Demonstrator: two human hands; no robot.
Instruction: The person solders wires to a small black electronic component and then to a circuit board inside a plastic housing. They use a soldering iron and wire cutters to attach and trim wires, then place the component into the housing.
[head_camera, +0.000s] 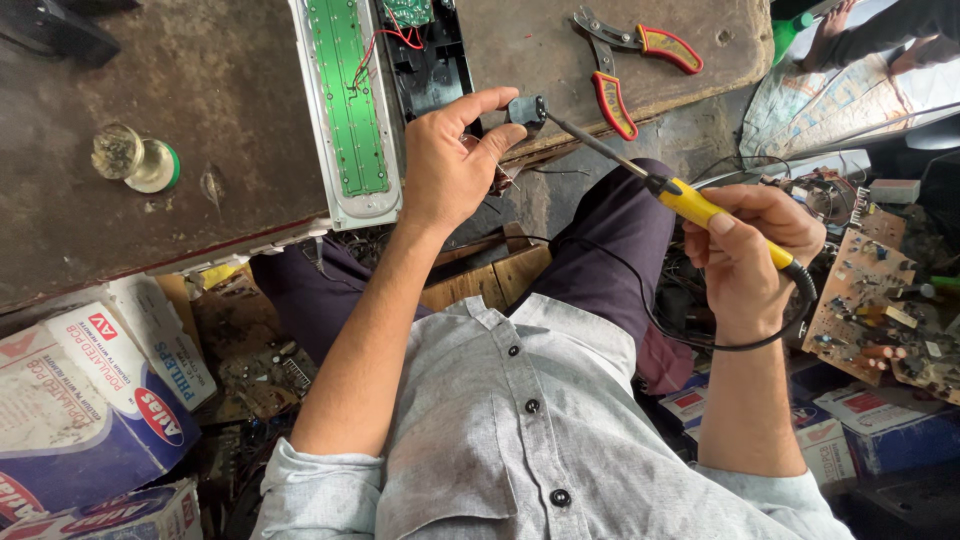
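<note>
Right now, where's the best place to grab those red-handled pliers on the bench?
Take the red-handled pliers by the two red grips, which lie splayed open with nothing on them. Come from above, nearer the bench edge, and close the handles together; the bare metal jaws point away toward the far side.

White-blue-red cardboard boxes (90, 400) lower left; similar smaller boxes (860, 430) lower right, beside the leg.
</note>
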